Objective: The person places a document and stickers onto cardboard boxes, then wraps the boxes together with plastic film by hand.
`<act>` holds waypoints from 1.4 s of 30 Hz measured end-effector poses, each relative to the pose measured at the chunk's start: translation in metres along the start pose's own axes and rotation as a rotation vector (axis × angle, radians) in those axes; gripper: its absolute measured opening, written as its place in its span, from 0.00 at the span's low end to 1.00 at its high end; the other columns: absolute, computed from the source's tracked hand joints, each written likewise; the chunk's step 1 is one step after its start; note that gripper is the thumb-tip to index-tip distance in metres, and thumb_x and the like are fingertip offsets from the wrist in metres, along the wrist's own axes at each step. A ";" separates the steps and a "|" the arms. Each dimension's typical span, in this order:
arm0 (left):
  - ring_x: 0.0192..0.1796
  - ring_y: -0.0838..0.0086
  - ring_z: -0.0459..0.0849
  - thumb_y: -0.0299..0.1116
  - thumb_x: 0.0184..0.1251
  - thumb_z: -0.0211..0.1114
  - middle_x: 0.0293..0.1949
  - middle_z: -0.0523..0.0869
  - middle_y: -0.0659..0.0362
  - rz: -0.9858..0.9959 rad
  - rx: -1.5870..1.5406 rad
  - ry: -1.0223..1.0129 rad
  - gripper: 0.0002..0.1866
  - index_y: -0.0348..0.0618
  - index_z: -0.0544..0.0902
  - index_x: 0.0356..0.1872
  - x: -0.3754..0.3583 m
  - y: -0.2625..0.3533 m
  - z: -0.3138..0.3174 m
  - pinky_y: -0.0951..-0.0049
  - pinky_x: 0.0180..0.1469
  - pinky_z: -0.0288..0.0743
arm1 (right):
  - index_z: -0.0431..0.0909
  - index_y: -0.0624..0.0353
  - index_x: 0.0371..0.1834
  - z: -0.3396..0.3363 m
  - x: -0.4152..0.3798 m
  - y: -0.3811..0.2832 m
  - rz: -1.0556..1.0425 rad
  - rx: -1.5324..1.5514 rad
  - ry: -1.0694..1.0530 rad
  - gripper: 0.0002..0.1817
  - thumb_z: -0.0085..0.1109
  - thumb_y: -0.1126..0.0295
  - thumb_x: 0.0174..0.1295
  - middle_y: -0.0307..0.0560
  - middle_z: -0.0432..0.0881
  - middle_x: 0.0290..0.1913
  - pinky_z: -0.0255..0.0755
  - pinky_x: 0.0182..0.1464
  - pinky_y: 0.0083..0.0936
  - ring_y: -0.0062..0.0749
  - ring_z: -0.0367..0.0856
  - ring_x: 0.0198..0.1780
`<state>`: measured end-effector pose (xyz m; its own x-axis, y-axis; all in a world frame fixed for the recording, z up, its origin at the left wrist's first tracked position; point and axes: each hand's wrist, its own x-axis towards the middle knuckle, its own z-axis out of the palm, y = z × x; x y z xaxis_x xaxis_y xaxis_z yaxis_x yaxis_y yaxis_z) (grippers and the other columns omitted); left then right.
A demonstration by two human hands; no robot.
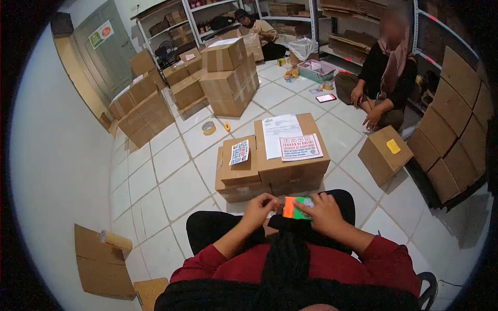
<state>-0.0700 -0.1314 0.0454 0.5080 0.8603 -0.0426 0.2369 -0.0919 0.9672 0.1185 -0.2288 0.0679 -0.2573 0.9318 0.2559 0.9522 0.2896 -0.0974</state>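
Right hand [326, 211] grips a small orange-green pack [295, 208]; left hand [260, 206] pinches its orange end. Cardboard boxes [290, 171] with paper sheets [281, 136] sit just ahead on the floor.

Your left hand [259, 206] and right hand [324, 212] are close together over your lap, fingers [311, 199] curled, both forearms bent inward.

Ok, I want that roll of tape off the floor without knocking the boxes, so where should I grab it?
The tape roll lies flat on the tiled floor, hole up, clear of the stacked cardboard boxes. It is probably best taken from above, pinching the ring's wall with one finger in the hole, or across its outer rim.
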 end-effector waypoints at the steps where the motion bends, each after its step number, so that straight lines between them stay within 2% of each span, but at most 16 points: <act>1: 0.28 0.74 0.77 0.32 0.53 0.57 0.27 0.78 0.55 0.070 0.317 0.006 0.09 0.37 0.74 0.32 -0.001 0.012 0.006 0.77 0.32 0.69 | 0.66 0.35 0.51 0.006 0.005 -0.002 0.020 0.003 -0.015 0.30 0.53 0.72 0.39 0.48 0.67 0.36 0.59 0.35 0.29 0.40 0.65 0.37; 7: 0.28 0.64 0.76 0.28 0.52 0.57 0.23 0.75 0.54 0.724 0.421 -0.040 0.06 0.38 0.75 0.30 -0.029 0.088 0.030 0.71 0.29 0.69 | 0.72 0.45 0.44 0.038 0.026 0.061 0.485 -0.227 0.110 0.22 0.52 0.72 0.40 0.50 0.68 0.32 0.64 0.36 0.36 0.43 0.68 0.37; 9: 0.29 0.62 0.75 0.25 0.51 0.55 0.25 0.74 0.52 0.712 0.372 -0.066 0.05 0.36 0.74 0.30 -0.023 0.099 0.016 0.71 0.32 0.69 | 0.72 0.52 0.42 0.011 0.012 0.088 0.768 0.174 0.256 0.20 0.54 0.69 0.41 0.52 0.69 0.33 0.65 0.39 0.33 0.40 0.70 0.38; 11: 0.31 0.71 0.77 0.26 0.53 0.55 0.27 0.77 0.55 0.439 0.225 0.078 0.06 0.34 0.74 0.32 -0.013 0.089 -0.003 0.76 0.34 0.69 | 0.71 0.56 0.43 0.092 -0.034 0.173 0.920 0.376 0.500 0.22 0.55 0.67 0.40 0.52 0.71 0.37 0.67 0.37 0.32 0.37 0.72 0.37; 15: 0.34 0.80 0.75 0.28 0.56 0.54 0.30 0.78 0.59 0.200 -0.145 -0.019 0.07 0.36 0.75 0.33 -0.012 0.046 -0.008 0.80 0.38 0.69 | 0.70 0.57 0.42 0.123 -0.112 0.216 1.563 1.970 0.810 0.17 0.50 0.69 0.45 0.47 0.73 0.35 0.71 0.30 0.29 0.35 0.75 0.32; 18: 0.36 0.79 0.76 0.28 0.57 0.54 0.31 0.78 0.60 0.136 -0.143 -0.145 0.07 0.36 0.75 0.33 -0.016 0.033 0.003 0.80 0.40 0.68 | 0.69 0.59 0.41 0.158 -0.168 0.211 1.698 1.613 0.730 0.16 0.49 0.68 0.47 0.48 0.74 0.34 0.71 0.32 0.29 0.35 0.75 0.34; 21: 0.37 0.78 0.76 0.29 0.57 0.53 0.32 0.78 0.59 0.098 -0.125 -0.214 0.08 0.36 0.74 0.34 -0.020 0.032 0.010 0.80 0.41 0.68 | 0.67 0.58 0.45 0.236 -0.196 0.239 1.385 1.704 0.736 0.20 0.50 0.65 0.46 0.52 0.74 0.40 0.70 0.36 0.32 0.39 0.74 0.40; 23: 0.38 0.78 0.75 0.28 0.57 0.53 0.32 0.77 0.59 0.081 -0.124 -0.249 0.07 0.36 0.74 0.34 -0.022 0.035 0.012 0.79 0.43 0.68 | 0.64 0.58 0.50 0.264 -0.198 0.250 1.764 0.792 0.782 0.25 0.51 0.61 0.46 0.56 0.69 0.48 0.67 0.44 0.34 0.44 0.70 0.47; 24: 0.38 0.78 0.75 0.28 0.57 0.53 0.32 0.77 0.59 0.078 -0.122 -0.251 0.07 0.36 0.74 0.34 -0.022 0.035 0.013 0.79 0.43 0.68 | 0.59 0.59 0.54 0.204 -0.177 0.229 1.580 0.486 0.138 0.29 0.51 0.59 0.48 0.58 0.62 0.54 0.62 0.50 0.33 0.47 0.65 0.52; 26: 0.38 0.78 0.75 0.28 0.57 0.54 0.33 0.77 0.59 0.059 -0.140 -0.248 0.07 0.36 0.74 0.35 -0.021 0.036 0.014 0.79 0.43 0.68 | 0.63 0.60 0.51 0.172 -0.121 0.196 1.383 -0.206 0.495 0.27 0.51 0.57 0.50 0.57 0.65 0.52 0.61 0.52 0.31 0.47 0.66 0.51; 28: 0.38 0.78 0.75 0.28 0.57 0.54 0.33 0.77 0.59 0.077 -0.150 -0.258 0.08 0.36 0.74 0.35 -0.019 0.036 0.016 0.79 0.44 0.68 | 0.65 0.58 0.50 0.119 -0.065 0.159 0.963 0.392 0.710 0.24 0.50 0.57 0.52 0.56 0.68 0.50 0.60 0.52 0.30 0.43 0.66 0.51; 30: 0.39 0.78 0.75 0.28 0.57 0.54 0.33 0.77 0.59 0.085 -0.165 -0.275 0.08 0.35 0.74 0.35 -0.021 0.035 0.020 0.79 0.44 0.68 | 0.63 0.58 0.52 0.058 -0.023 0.104 0.668 1.028 0.118 0.22 0.48 0.62 0.55 0.46 0.70 0.49 0.61 0.51 0.25 0.33 0.68 0.49; 31: 0.39 0.77 0.75 0.28 0.57 0.53 0.34 0.77 0.59 0.088 -0.207 -0.266 0.08 0.35 0.74 0.35 -0.021 0.036 0.022 0.78 0.44 0.68 | 0.65 0.59 0.50 0.047 -0.008 0.075 0.282 1.345 0.142 0.20 0.50 0.65 0.54 0.43 0.73 0.44 0.63 0.48 0.25 0.29 0.71 0.44; 33: 0.39 0.77 0.75 0.28 0.57 0.53 0.35 0.77 0.59 0.092 -0.251 -0.260 0.08 0.36 0.74 0.36 -0.021 0.036 0.024 0.77 0.44 0.68 | 0.66 0.59 0.48 0.014 0.004 0.025 0.152 1.631 -0.098 0.19 0.53 0.67 0.53 0.42 0.75 0.40 0.65 0.45 0.21 0.25 0.71 0.42; 37: 0.43 0.75 0.73 0.28 0.58 0.51 0.39 0.76 0.57 0.160 -0.256 -0.192 0.10 0.36 0.72 0.41 -0.024 0.031 0.018 0.75 0.47 0.66 | 0.69 0.62 0.42 0.013 0.016 0.004 0.259 1.758 -0.071 0.14 0.54 0.74 0.51 0.40 0.74 0.32 0.68 0.35 0.19 0.24 0.73 0.35; 42: 0.53 0.71 0.67 0.28 0.59 0.50 0.50 0.69 0.52 0.218 -0.119 -0.179 0.21 0.39 0.61 0.54 -0.027 0.032 0.017 0.72 0.53 0.62 | 0.73 0.63 0.31 0.010 0.025 -0.009 0.318 1.119 0.369 0.06 0.53 0.74 0.50 0.42 0.75 0.26 0.68 0.32 0.19 0.23 0.74 0.29</act>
<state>-0.0621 -0.1663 0.0728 0.6768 0.7236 0.1354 0.0133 -0.1959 0.9805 0.1015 -0.2059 0.0658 0.1965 0.9303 0.3098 0.2500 0.2580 -0.9332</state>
